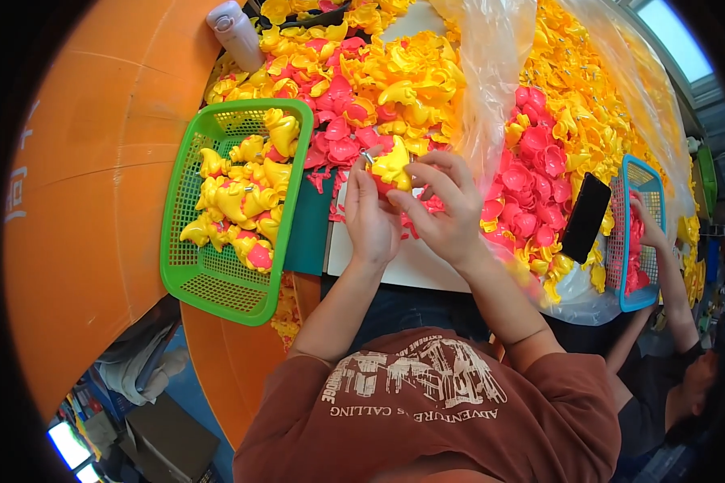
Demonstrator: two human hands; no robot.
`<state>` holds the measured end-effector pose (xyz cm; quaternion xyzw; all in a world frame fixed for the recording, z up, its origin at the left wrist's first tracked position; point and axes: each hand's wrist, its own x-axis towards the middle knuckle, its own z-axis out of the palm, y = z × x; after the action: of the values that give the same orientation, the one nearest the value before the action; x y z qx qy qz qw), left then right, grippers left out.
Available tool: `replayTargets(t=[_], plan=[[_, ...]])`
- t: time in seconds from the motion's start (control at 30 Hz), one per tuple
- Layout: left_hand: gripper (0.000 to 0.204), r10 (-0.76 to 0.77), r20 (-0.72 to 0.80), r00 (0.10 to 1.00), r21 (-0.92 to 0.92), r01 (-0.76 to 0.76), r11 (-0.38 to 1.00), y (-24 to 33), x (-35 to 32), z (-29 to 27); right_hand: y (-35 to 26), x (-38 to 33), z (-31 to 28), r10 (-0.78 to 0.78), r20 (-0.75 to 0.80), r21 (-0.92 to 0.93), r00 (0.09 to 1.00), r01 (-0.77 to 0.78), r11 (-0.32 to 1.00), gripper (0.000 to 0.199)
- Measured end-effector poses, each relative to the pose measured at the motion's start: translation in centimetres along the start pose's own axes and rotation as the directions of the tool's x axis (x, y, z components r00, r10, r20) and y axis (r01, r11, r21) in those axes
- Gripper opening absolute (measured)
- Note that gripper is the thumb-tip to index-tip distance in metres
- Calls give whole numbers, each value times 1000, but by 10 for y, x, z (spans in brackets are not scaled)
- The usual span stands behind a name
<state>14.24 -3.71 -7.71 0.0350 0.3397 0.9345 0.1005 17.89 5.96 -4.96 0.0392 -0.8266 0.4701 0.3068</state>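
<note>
Between my two hands, over the middle of the table, is a glossy yellow-and-red plastic toy figure (392, 165). A small metal pin (368, 158) shows at its left side. My left hand (375, 222) grips the figure from the left and below, fingers closed on it. From the right, my right hand (449, 211) is bent around it, with fingertips at its edge. Loose red shell pieces (343, 145) lie just beyond my left hand. To the left stands a green plastic basket (187, 283) with several similar yellow-and-red figures (242, 197) inside.
Heaps of yellow pieces (415, 68) cover the far table, partly under clear plastic sheeting (495, 88). A black phone (586, 217) lies on red and yellow pieces at right. Beside it, a co-worker's hand (648, 221) reaches into a blue basket (625, 241). A pale bottle (235, 36) stands far left.
</note>
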Motion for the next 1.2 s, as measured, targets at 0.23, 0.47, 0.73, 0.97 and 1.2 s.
replayTargets(t=[0.23,0.47,0.73,0.97,1.2], plan=[[45,-73,75,995,69,68,995,5,-4,6,12,29,-22,-116,142,66,983,107,992,47],[48,-102,37,994,61,100,993,8,-7,18,18,22,-28,-232,214,111,949,213,971,48],[46,-92,24,995,103,89,991,10,-10,23,8,19,-36,-234,173,-48,957,246,968,46],[45,-96,73,993,118,87,989,16,-12,25,12,14,-30,-218,169,-25,961,225,974,49],[46,-142,91,986,132,129,983,24,-16,27,11,16,-32,-233,169,137,958,211,968,47]])
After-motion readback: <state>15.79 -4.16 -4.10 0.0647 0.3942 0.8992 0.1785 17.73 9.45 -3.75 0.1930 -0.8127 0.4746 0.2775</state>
